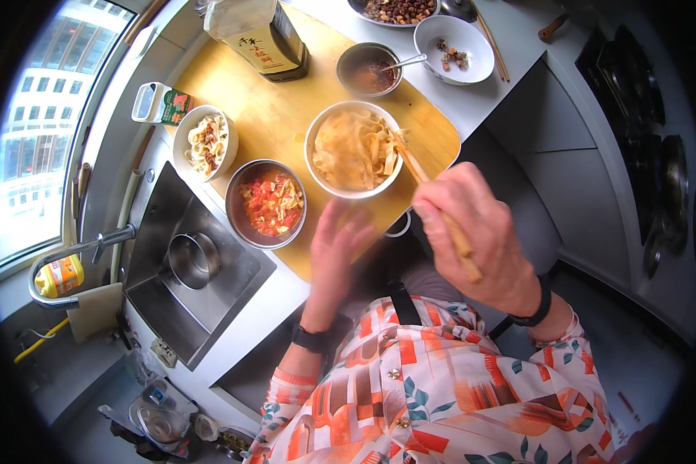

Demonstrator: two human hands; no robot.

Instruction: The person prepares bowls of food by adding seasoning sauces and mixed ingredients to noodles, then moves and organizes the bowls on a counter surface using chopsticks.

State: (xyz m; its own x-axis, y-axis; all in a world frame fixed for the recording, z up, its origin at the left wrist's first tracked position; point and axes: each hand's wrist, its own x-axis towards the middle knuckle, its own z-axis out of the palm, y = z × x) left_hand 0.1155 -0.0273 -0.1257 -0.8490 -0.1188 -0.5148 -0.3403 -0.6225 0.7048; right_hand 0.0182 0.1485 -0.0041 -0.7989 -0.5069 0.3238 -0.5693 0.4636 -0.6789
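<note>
My right hand (470,226) is closed round a pair of wooden chopsticks (420,171), whose tips are at the right rim of a white bowl of wide noodles (356,151). Just below that bowl is my left hand (339,240), blurred, fingers spread and holding nothing. To its left stands a metal bowl of tomato and scrambled egg (269,203). Farther left, a white bowl (206,145) contains noodles topped with brown bits. A metal bowl of reddish-brown sauce (368,69) with a metal spoon (409,61) in it stands above the noodle bowl.
The bowls stand on a wooden board (319,232), with a large sauce bottle (261,43). A white bowl with brown cubes (455,52) and more chopsticks (493,46) lie at the upper right. The sink (209,313) holds a metal pot (193,261); a faucet (84,246) projects beside it.
</note>
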